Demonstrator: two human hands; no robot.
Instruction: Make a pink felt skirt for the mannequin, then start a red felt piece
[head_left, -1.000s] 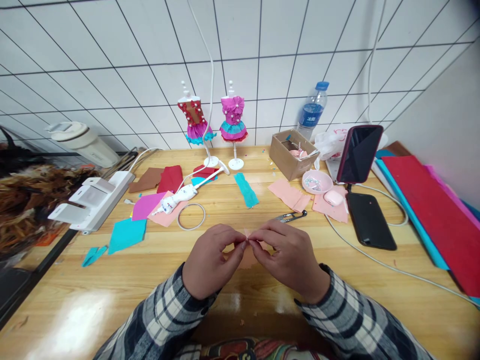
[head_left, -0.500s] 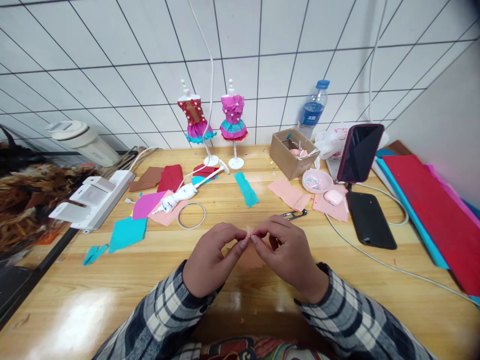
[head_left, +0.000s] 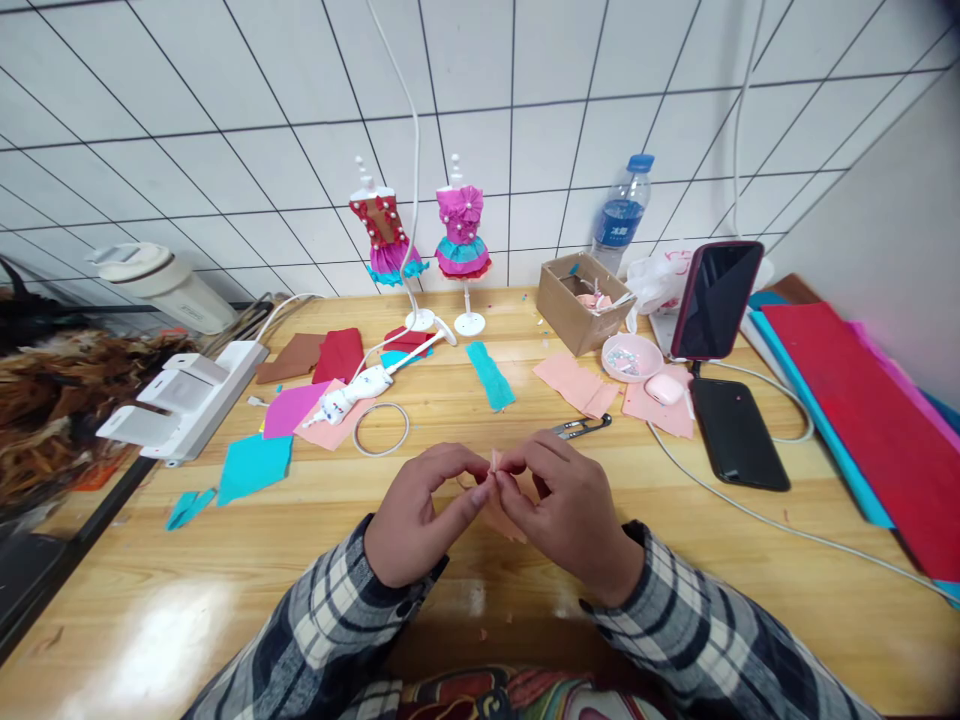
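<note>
A small peach piece of crepe paper (head_left: 502, 518) is pinched between the fingertips of both hands, its gathered top sticking up and a flat part hanging below. My left hand (head_left: 424, 515) grips it from the left with thumb and index finger. From the other side, my right hand (head_left: 570, 510) pinches it close to the left fingertips. Thread snips (head_left: 585, 427) lie just beyond my right hand. Farther back are a blue paper strip (head_left: 491, 376) and peach crepe sheets (head_left: 574, 385).
Two small dress forms (head_left: 379, 235) in crepe-paper dresses stand by the tiled wall. A cardboard box (head_left: 574, 310), a pink bowl (head_left: 632, 358) and a black phone (head_left: 739, 435) are at right. A glue gun (head_left: 352, 392), coloured scraps and a power strip (head_left: 202, 395) lie at left.
Both hands keep their pinch on the peach paper, with the fingertips slightly shifted. The paper's lower part now hangs a little differently, and the view has moved slightly.
</note>
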